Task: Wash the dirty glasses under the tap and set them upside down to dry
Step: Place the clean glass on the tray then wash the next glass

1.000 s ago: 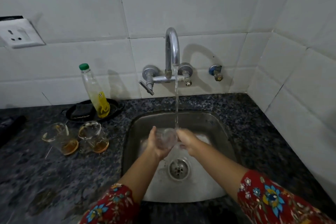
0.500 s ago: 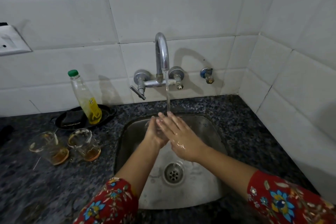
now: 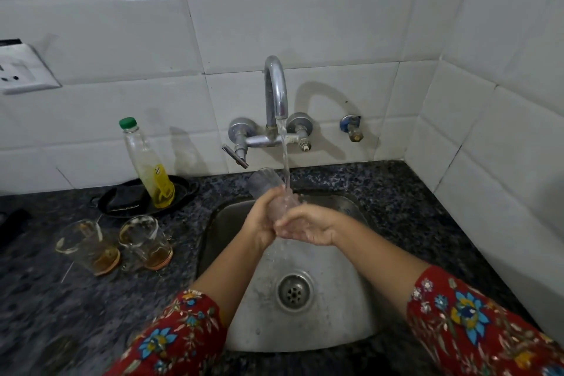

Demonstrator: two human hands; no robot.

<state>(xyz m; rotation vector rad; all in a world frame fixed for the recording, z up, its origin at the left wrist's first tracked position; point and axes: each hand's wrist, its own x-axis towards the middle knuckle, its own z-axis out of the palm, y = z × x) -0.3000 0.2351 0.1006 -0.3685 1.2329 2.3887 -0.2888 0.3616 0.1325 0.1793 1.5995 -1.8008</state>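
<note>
A clear glass (image 3: 265,183) is tilted over the steel sink (image 3: 341,308), its upper end pointing up and left. My left hand (image 3: 262,221) grips its lower part and my right hand (image 3: 308,224) wraps around it from the right. Water runs from the chrome tap (image 3: 276,91) onto the glass and both hands. Two dirty glasses (image 3: 88,246) (image 3: 146,241) with brown dregs stand upright on the dark counter, left of the sink.
A soap bottle (image 3: 146,162) with a green cap stands in a black dish (image 3: 128,198) behind the dirty glasses. White tiled walls close in the back and right. A wall socket (image 3: 21,70) is at far left. The granite counter (image 3: 396,210) surrounds the sink.
The glass has come up and tilted, its end now showing above my left hand. My right hand has dropped from lying flat over the glass to clasping its lower part.
</note>
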